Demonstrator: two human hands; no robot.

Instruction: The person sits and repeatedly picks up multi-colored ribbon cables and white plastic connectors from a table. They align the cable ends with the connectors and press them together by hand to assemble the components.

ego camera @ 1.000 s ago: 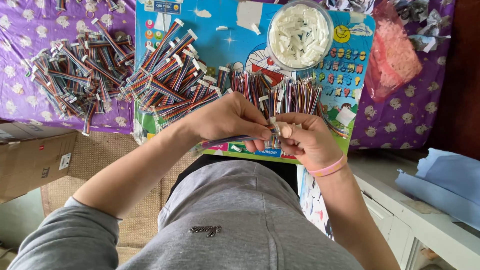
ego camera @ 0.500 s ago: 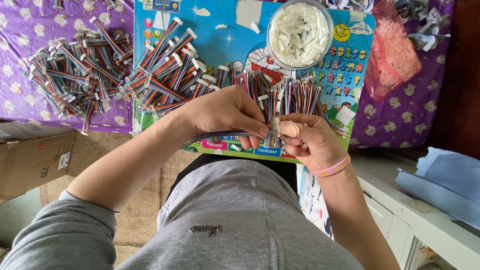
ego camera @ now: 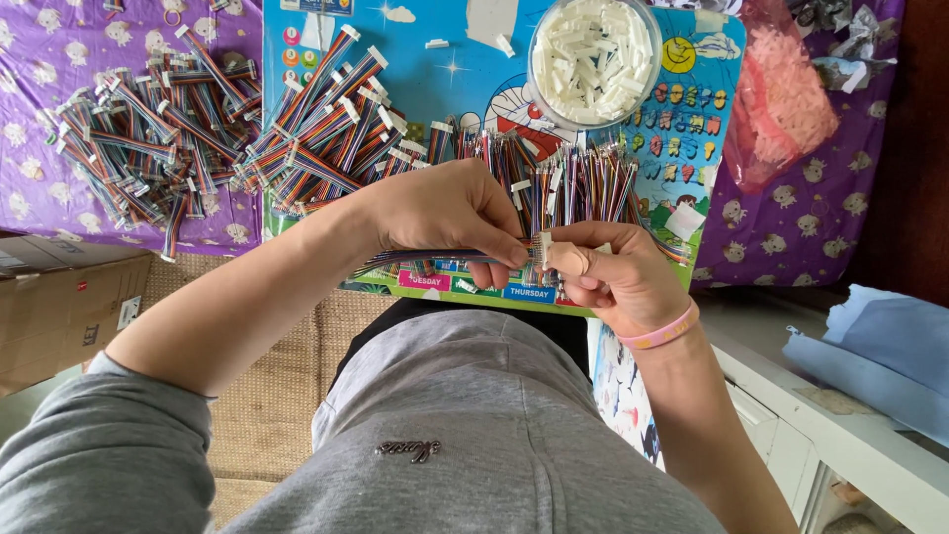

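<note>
My left hand (ego camera: 450, 213) grips a flat multicoloured ribbon cable (ego camera: 425, 257) near its end. My right hand (ego camera: 618, 277), with a pink wristband, pinches a small white connector (ego camera: 544, 247) against the cable's wire tips. Both hands meet over the near edge of a blue cartoon board (ego camera: 445, 69). A row of loose coloured cables (ego camera: 583, 183) lies just beyond my fingers. A clear round bowl of white connectors (ego camera: 593, 59) stands at the far side of the board.
Piles of finished ribbon cables (ego camera: 326, 138) cover the board's left part and the purple cloth (ego camera: 40, 198) beyond it. A pink plastic bag (ego camera: 781, 99) lies at the right. A cardboard box (ego camera: 59, 307) sits at lower left, a white cabinet (ego camera: 840, 435) at lower right.
My hands stay together at the same spot. The left hand's fingers have shifted slightly along the cable toward the connector.
</note>
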